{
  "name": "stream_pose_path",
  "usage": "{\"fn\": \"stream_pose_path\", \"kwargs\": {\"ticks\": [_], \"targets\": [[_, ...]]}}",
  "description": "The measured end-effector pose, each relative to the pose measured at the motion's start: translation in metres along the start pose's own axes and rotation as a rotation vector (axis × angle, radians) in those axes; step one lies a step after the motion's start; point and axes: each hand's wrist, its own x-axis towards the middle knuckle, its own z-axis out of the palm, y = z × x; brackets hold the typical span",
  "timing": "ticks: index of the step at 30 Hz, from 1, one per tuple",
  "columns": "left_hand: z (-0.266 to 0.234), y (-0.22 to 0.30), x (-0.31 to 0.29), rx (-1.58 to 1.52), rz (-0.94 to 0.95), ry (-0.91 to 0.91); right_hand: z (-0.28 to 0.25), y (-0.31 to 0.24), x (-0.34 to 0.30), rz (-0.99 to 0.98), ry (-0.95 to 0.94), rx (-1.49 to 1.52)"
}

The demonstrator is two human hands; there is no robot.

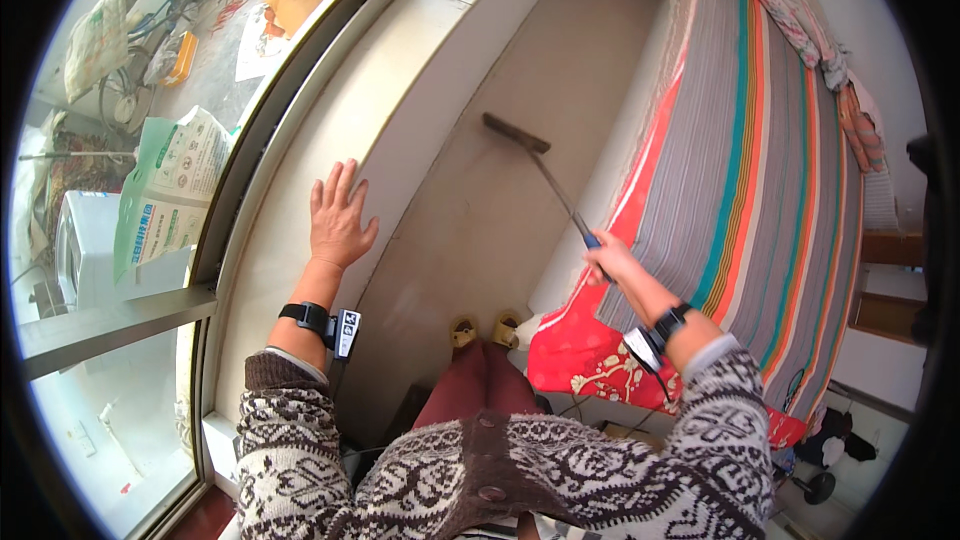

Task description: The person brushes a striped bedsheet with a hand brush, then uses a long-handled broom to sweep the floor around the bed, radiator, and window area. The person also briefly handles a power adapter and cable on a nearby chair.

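Observation:
My right hand (613, 258) is wrapped around the blue grip of a long-handled broom (553, 180). Its thin grey shaft slants away to a narrow, dark brown bar-shaped head (516, 132) at the pale floor (440, 230); whether bristles touch down cannot be made out. My left hand (340, 220) is open, palm down with fingers apart, at the cream window ledge (300, 170). It holds nothing.
To the right stands a bed with a striped cover (740, 170) and red patterned cloth (590, 340) along its near edge. Folded bedding (800, 10) lies at its far side. A window frame (300, 60) runs along the left. My yellow slippers (464, 330) are on the floor.

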Motion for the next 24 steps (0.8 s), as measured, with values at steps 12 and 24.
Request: {"fn": "stream_pose_path", "kwargs": {"ticks": [12,24], "targets": [[0.012,-0.005,-0.001,-0.047,-0.008,0.014,0.116,0.006,0.110,0.083,-0.006,-0.181],[0.036,-0.026,-0.007,-0.284,-0.022,0.095,0.066,0.126,-0.105,0.166,-0.207,-0.673]]}}
